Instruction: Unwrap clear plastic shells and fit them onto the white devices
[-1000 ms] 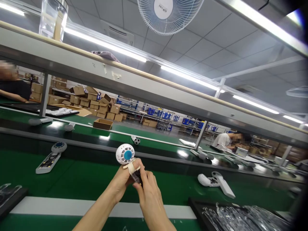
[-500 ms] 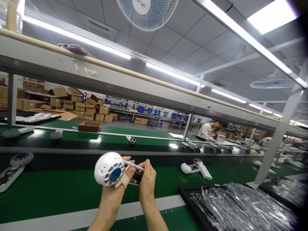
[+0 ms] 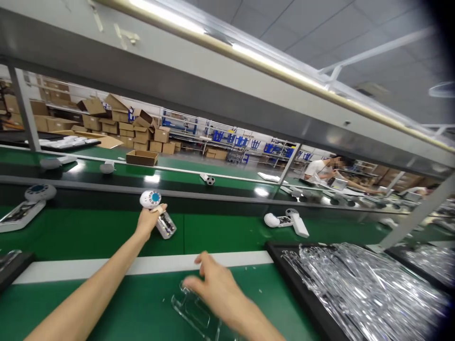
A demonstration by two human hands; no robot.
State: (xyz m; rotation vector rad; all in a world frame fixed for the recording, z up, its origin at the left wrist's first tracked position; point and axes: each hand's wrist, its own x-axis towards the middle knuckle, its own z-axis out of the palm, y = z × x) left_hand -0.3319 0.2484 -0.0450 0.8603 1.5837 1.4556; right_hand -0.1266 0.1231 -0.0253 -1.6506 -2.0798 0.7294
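My left hand (image 3: 146, 225) reaches out over the green conveyor belt, closed around the neck of a white round-headed handheld device (image 3: 166, 226). Its head has radial slots and a blue disc, and the open handle bares the parts inside. I cannot tell whether the device touches the belt. Nearer to me, my right hand (image 3: 216, 286) is slightly blurred, thumb and forefinger apart, over a clear plastic part (image 3: 194, 310) on the green surface. The hand hides some of that part.
A black tray (image 3: 289, 284) heaped with clear plastic parts (image 3: 359, 284) stands at right. Similar white devices lie on the belt at left (image 3: 22, 215) and right (image 3: 301, 227). A metal post (image 3: 419, 215) rises at right. Across the line sits a person (image 3: 316, 168) in white.
The right hand has let go of the device and come back toward me, down to the clear part. My left hand has carried the device forward and left. The view has tilted down.
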